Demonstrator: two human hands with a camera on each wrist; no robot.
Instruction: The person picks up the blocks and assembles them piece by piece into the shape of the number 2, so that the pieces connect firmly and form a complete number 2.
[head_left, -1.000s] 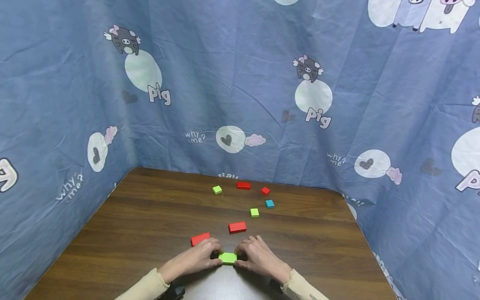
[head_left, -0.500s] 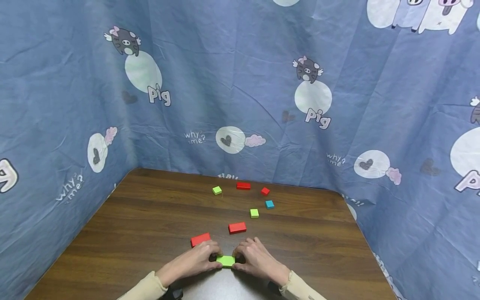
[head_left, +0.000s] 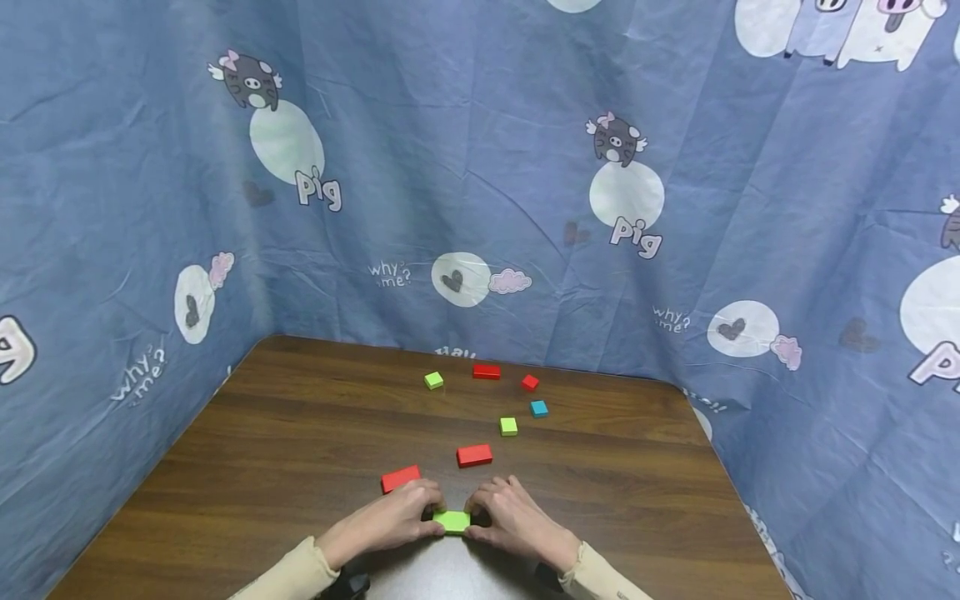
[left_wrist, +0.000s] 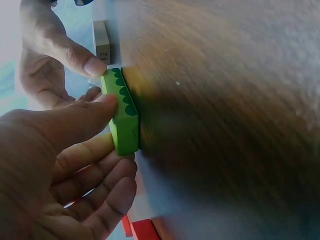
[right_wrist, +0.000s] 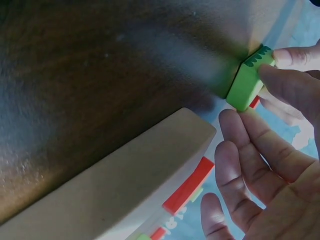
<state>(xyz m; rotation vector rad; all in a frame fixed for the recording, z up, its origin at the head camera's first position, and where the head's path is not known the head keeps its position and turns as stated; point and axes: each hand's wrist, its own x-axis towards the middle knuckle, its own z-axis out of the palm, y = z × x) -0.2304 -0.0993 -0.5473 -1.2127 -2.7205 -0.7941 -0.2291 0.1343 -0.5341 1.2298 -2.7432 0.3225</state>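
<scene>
Both hands pinch one bright green block close over the table near its front edge. In the left wrist view, dark green scallops run along one side of the green block. My left hand grips its left end between thumb and fingers. At the right end, my right hand holds it the same way, the other fingers loosely curved in the right wrist view. Just beyond the left hand lies a red block, partly covered by the fingers. Another red block lies farther forward, between the hands.
Toward the back of the brown wooden table are two small green blocks, a blue block, a small red one and a long red block. A pale wooden block stands by the right hand. A blue printed curtain hangs behind.
The two hands have shifted slightly left and nearer the body with the green block between them. Over the last half second they have stayed almost still. The other blocks have not moved.
</scene>
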